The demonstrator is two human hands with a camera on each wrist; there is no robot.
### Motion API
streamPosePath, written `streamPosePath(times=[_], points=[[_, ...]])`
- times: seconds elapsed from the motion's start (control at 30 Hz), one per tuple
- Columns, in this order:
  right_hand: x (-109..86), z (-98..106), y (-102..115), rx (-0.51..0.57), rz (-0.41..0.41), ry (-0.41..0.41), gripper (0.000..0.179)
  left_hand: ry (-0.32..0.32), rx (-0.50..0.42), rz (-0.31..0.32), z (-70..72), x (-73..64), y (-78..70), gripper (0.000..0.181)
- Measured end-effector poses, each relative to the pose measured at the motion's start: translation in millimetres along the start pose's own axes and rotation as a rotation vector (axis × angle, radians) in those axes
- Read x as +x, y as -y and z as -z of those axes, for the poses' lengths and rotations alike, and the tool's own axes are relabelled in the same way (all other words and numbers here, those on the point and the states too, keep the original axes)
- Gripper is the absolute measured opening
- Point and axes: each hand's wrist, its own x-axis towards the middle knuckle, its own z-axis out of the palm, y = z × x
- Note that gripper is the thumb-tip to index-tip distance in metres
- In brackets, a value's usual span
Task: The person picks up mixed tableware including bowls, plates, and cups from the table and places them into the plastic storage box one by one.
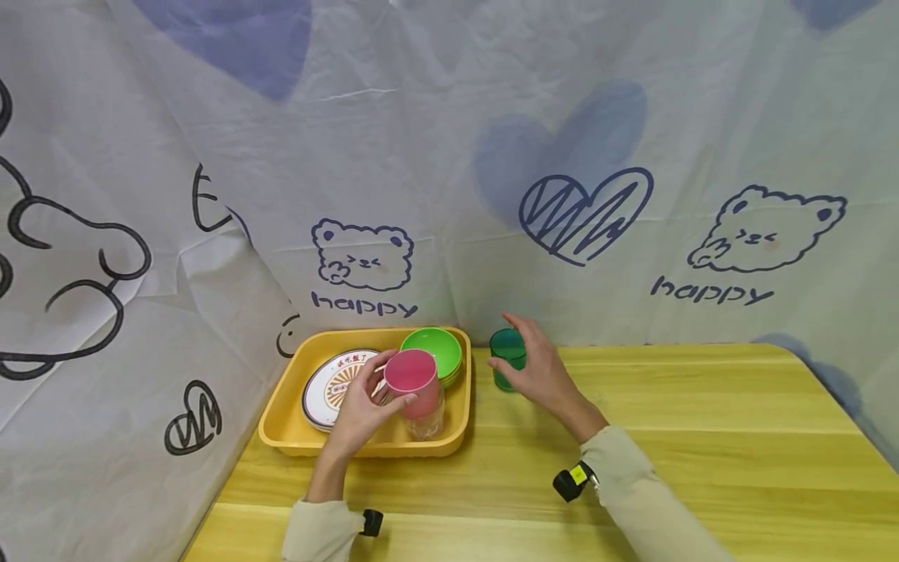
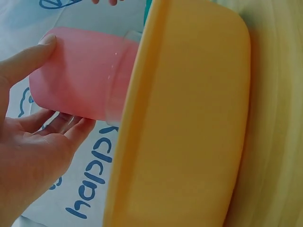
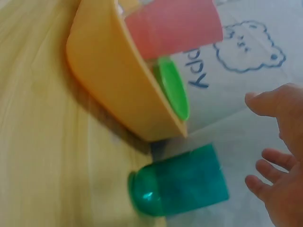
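Observation:
In the head view, my left hand (image 1: pixel 364 412) grips a pink cup (image 1: pixel 414 384) between thumb and fingers. The lower end of the cup sits inside a clear cup (image 1: pixel 427 426) in the yellow tray (image 1: pixel 284 417); in the left wrist view, the tray wall hides the bottom of both. A teal cup (image 3: pixel 184 182) stands upright on the table, just right of the tray. My right hand (image 1: pixel 537 367) is beside that cup, thumb and fingers spread. The right wrist view shows a gap between its fingertips (image 3: pixel 255 185) and the cup's rim.
Inside the tray, a stack of green bowls (image 1: pixel 434 349) fills the back right corner, and white patterned plates (image 1: pixel 328 388) lie at the left. A printed cloth (image 1: pixel 477 273) hangs directly behind the wooden table (image 1: pixel 674 437), with more cloth along its left side.

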Motion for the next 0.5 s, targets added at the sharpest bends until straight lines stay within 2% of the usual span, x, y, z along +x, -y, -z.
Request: streamPosePath(times=[0.13,0.33,0.5], points=[[-1.8,-4,-16,-0.018,-0.056,0.004,0.084,-0.002,0.003,0.007,-1.0,-1.0,2.8,0.081],[-6.8,-10,-39,-0.019,-0.183,0.044,0.094,-0.001,0.029,0.028,-1.7,-2.1,4.1,0.081],[-10.9,-15,-53,0.044,-0.257,0.056,0.097,-0.009,0.029,0.048,-1.6,-1.1,4.2,0.081]])
